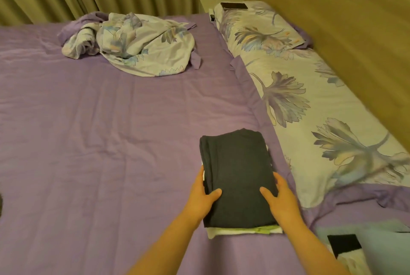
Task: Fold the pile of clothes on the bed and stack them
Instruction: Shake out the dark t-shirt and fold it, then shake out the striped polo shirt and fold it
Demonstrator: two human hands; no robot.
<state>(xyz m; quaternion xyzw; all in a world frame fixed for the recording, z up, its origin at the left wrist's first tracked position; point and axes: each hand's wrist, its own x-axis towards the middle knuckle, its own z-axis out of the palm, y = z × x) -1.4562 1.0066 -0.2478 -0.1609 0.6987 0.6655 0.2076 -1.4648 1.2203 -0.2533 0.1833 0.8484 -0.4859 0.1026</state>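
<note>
Both hands clamp a folded dark garment [238, 177] from its sides, the left hand [203, 197] on its left edge and the right hand [281, 199] on its right, thumbs lying on top. It sits on a stack [244, 230] of white and green folded clothes on the near right of the purple bed [99, 141]. Farther off lie a crumpled floral sheet [137, 44] at far left and floral pillows [310, 101] along the right.

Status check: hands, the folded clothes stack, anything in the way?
Left hand and right hand grip folded dark grey garment atop white-and-green folded stack. Crumpled floral sheet far off, not blocking.
</note>
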